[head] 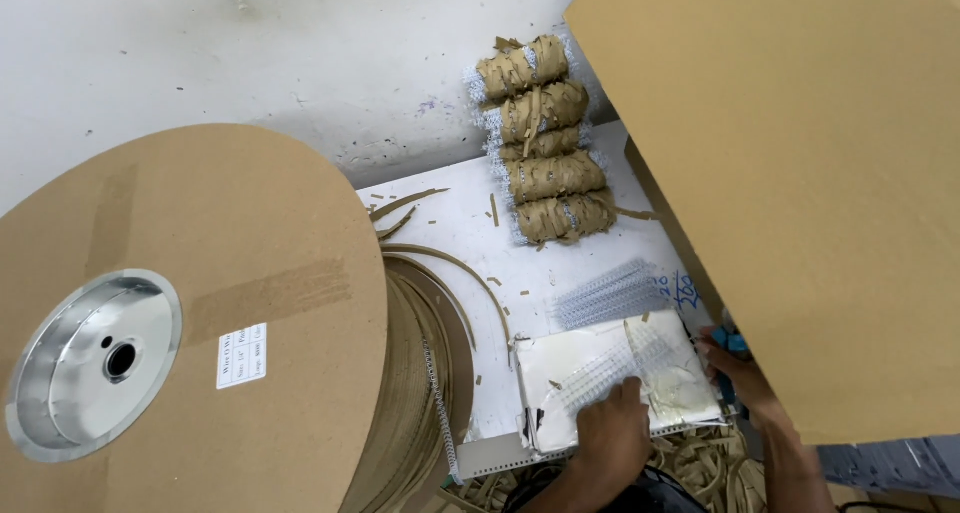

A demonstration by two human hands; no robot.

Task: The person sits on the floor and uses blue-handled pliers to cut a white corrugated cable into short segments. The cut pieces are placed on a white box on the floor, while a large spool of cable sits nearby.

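Observation:
My left hand (610, 431) lies palm down on a worn white pad (560, 368) at the table's near edge. Its fingertips touch a short strip of white wire binding loops (600, 383) lying on the pad. My right hand (738, 371) is at the pad's right edge, partly hidden by a big cardboard sheet (800, 173). Its fingers close around a small blue object (732, 341); what the object is cannot be told. More loose wire loop strips (610, 293) lie just beyond the pad.
A large cardboard spool (190, 313) with a metal hub (95, 358) fills the left, wound with brown paper strip and wire. Several paper-wrapped wire bundles (540, 138) are stacked at the back of the white table (450, 223). Brown paper scraps (700, 463) pile below the edge.

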